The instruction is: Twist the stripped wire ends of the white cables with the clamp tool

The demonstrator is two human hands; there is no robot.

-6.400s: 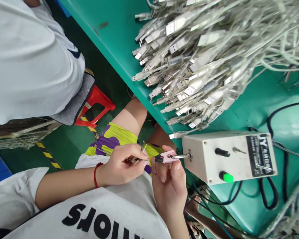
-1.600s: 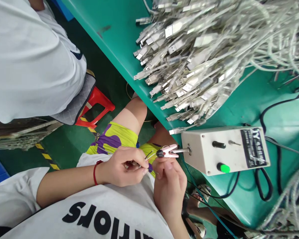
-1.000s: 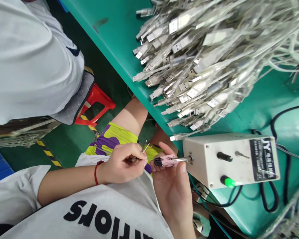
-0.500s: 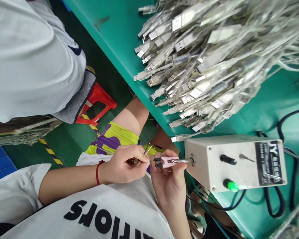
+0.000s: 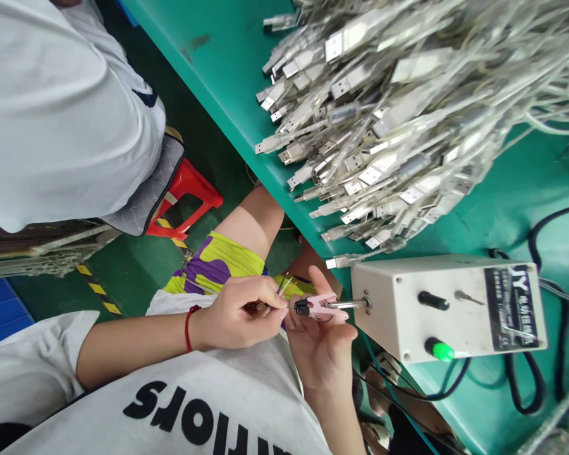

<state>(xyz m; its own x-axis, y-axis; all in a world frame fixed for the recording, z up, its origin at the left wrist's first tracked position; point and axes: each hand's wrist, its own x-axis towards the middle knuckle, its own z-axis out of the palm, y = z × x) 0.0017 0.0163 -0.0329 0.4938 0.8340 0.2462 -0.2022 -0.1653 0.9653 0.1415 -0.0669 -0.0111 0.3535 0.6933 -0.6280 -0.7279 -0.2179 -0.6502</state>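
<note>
My left hand (image 5: 246,311), with a red cord at its wrist, is closed in a pinch on thin wires (image 5: 285,284). Their loose ends stick up past the fingertips; the rest is hidden in the palm. Close by on the right, my right hand (image 5: 323,351) has its fingers and thumb spread around a pink clip (image 5: 321,306) without squeezing it. The clip has black tips that are together, and it sits on the metal shaft (image 5: 353,304) of a white machine box (image 5: 379,309). Whether a wire lies between the tips I cannot tell.
A big heap of clear USB cables (image 5: 360,139) covers the green table (image 5: 208,69). The box carries a black knob (image 5: 433,301) and a lit green switch (image 5: 442,350). Black cord (image 5: 526,385) loops behind it. At left, another person in white (image 5: 66,120) is by a red stool (image 5: 189,196).
My right hand has let its squeeze on the pink clip go: thumb and fingers have spread, and the black tips have come together. My left hand still holds the wires, barely shifted.
</note>
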